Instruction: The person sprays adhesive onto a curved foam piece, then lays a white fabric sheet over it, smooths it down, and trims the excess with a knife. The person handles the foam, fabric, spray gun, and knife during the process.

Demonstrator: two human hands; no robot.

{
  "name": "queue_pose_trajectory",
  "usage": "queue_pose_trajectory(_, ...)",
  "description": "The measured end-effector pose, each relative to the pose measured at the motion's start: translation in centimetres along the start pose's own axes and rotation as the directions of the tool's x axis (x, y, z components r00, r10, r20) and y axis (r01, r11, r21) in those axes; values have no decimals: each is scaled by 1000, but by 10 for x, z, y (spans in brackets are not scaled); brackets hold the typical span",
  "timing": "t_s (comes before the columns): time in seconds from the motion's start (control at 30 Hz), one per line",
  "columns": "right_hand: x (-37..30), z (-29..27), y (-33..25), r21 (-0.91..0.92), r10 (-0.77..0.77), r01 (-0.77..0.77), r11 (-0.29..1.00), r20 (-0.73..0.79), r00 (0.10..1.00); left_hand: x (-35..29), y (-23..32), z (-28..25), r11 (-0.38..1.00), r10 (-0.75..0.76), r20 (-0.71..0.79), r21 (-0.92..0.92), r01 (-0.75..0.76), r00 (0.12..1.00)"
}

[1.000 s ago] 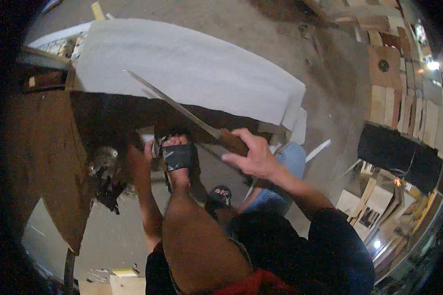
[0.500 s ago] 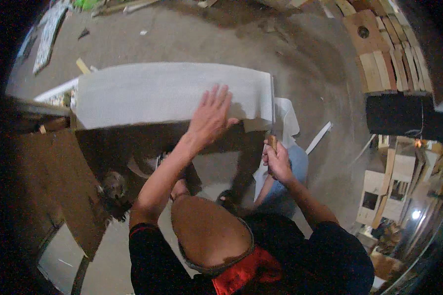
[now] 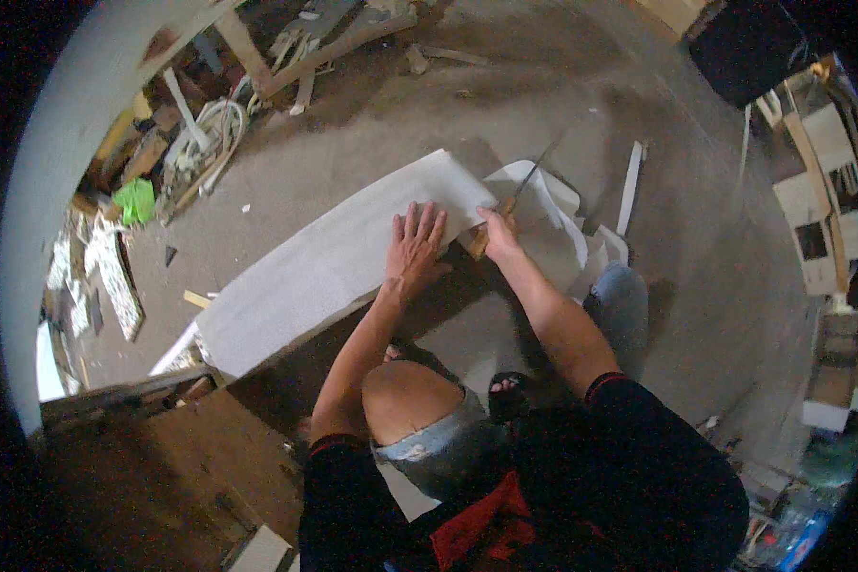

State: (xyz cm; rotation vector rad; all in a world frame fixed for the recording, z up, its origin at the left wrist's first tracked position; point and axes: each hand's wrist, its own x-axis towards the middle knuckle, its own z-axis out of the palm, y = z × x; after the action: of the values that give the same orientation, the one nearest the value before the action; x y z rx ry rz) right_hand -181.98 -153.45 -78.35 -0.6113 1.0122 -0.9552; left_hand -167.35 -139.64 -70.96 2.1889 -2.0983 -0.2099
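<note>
A long white sheet (image 3: 324, 257) with a fine-textured surface lies over a long, dark-sided piece that stretches from lower left to upper right. My left hand (image 3: 413, 250) rests flat on the sheet near its right end, fingers spread. At the sheet's near right corner, my right hand (image 3: 501, 234) is closed round the wooden handle of a long, thin-bladed knife (image 3: 541, 162). Its blade points away to the upper right, beyond the sheet's end. My right thumb is at the sheet's edge. Loose white offcuts (image 3: 553, 205) hang or lie just past that end.
A narrow white strip (image 3: 629, 189) lies on the floor at right. Wood scraps and a frame (image 3: 315, 62) are heaped at the far left, near a green bag (image 3: 136, 200). A brown panel (image 3: 153, 467) stands at lower left. Boxes (image 3: 820, 200) line the right side.
My view has turned, so the sheet now slants. The knife blade, earlier along the sheet's right end, now points away from it. My right hand has come up to the corner; my left stays flat.
</note>
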Motion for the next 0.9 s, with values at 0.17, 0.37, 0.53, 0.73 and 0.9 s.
queue_pose_trajectory(0.17, 38, 9, -37, -608, -466, 306, 733, -121, 877, 5, 6, 13, 1000, 8, -137, -27, -12, 991)
queue_pose_trajectory(0.37, -14, 49, -69, -653, -253, 109, 750, -131, 959, -5, -5, 4, 1000, -4, -61, 1, 4, 998)
queue_pose_trajectory(0.53, 14, -9, -36, -799, -457, 194, 570, -113, 882, 9, -8, 1, 985, 155, -22, -74, -157, 988)
queue_pose_trajectory(0.73, 30, 1, -8, -762, -394, 106, 639, -206, 896, 67, -54, -2, 987, 111, -18, 118, -108, 994)
queue_pose_trajectory(0.9, 19, -18, 3, -628, -305, 103, 772, -223, 926, 57, -15, 6, 972, 111, 97, 198, -129, 989)
